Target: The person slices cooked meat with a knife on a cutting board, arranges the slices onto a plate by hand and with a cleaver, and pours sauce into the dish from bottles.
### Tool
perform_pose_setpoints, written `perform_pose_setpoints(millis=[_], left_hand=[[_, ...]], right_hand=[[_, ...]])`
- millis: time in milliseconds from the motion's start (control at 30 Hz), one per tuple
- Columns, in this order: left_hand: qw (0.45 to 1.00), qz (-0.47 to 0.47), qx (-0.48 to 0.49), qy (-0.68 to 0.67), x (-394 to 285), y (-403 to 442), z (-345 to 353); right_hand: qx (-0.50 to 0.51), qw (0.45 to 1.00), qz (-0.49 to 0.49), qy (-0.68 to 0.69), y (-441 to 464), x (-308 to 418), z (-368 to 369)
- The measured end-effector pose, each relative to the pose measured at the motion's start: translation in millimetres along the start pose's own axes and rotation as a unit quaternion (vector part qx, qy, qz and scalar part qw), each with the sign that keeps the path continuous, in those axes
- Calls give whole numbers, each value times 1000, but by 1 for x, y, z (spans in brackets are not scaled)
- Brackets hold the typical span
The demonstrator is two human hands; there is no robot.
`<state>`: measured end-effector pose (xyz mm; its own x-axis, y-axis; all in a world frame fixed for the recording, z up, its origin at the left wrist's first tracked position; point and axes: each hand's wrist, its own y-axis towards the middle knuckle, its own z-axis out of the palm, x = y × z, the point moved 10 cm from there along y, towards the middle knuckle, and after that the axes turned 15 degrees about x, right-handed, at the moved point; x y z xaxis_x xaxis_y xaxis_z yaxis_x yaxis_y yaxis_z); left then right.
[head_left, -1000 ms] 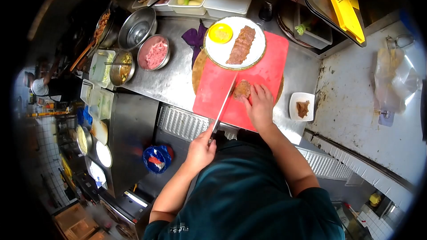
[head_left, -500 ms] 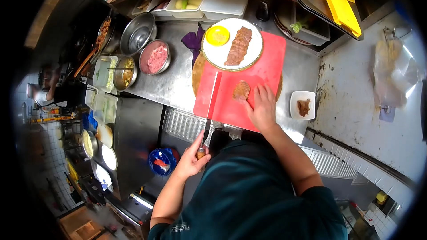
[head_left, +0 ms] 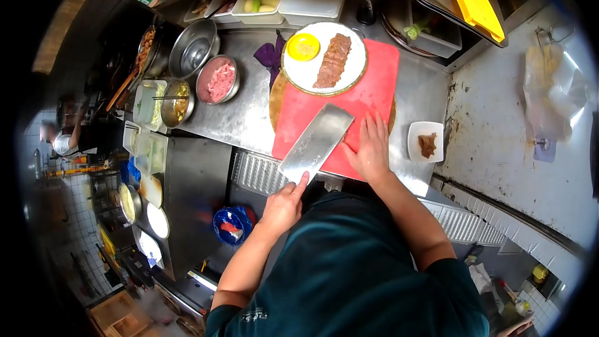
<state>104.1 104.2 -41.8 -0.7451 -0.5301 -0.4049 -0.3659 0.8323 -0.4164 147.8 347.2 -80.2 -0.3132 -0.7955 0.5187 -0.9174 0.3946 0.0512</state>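
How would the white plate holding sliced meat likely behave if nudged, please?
The white plate looks smooth and solid, so probably stiff. Reaching past the far edge of the red board, it may tip if pushed. The sliced meat, in overlapping pieces, could slide apart.

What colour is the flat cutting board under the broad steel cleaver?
The cutting board is pinkish red; see the head view.

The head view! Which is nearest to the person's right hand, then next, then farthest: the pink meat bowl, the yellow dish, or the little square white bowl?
From the right hand:
1. Square white bowl: just to its right.
2. Yellow dish: ahead and left, on the plate.
3. Pink meat bowl: farthest left.
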Motion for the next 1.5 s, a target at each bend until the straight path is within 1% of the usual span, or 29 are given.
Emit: perform_pose_setpoints(millis=[133,233,433,533,633,733,833,867,933,967,1033,1067,1133,1167,1200,1300,1400,1467,1500], left_hand=[[1000,-14,1,-6,5,-4,-2],[1000,3,3,21,12,1,13],[1000,-1,-12,7,17,-2,18],[1000,16,1,12,19,2,33],[1000,-2,0,11,17,0,23],[999,31,-18,16,20,3,37],[999,29,3,27,24,6,43],[1000,20,5,14,25,4,42],[999,27,-11,-21,14,-4,17],[999,31,-17,-38,11,-7,8],[981,71,-67,-168,9,-15,-10],[964,90,-92,-235,9,-20,-15],[917,11,-5,-399,26,-18,11],[880,-29,38,-473,32,-19,25],[821,-55,43,-566,30,-18,35],[767,-50,52,-638,20,-6,41],[759,-42,76,-645,11,6,45],[774,-46,68,-628,13,5,43],[781,-46,65,-620,13,6,42]], right_hand=[[10,1000,1,-2,-4,-1,3],[7,1000,1,3,-5,0,6],[13,1000,-6,0,-7,5,5],[15,1000,-6,8,-11,6,4],[36,999,-5,14,-16,6,3],[45,999,1,21,-20,7,3],[56,998,2,32,-23,6,3],[45,997,3,69,-25,3,1],[29,989,-2,147,-27,-1,3],[15,979,-8,205,-27,-4,2],[-12,947,-14,321,-29,-9,-7],[-8,934,-15,357,-28,-7,-7],[-31,864,-16,503,-17,-6,3],[-44,819,-18,571,-12,-5,10],[-41,799,-5,599,-8,-2,18],[-28,736,35,676,0,4,43],[-10,663,81,744,-1,9,63],[-8,651,99,753,-6,11,67],[-7,657,102,747,-8,12,66]])
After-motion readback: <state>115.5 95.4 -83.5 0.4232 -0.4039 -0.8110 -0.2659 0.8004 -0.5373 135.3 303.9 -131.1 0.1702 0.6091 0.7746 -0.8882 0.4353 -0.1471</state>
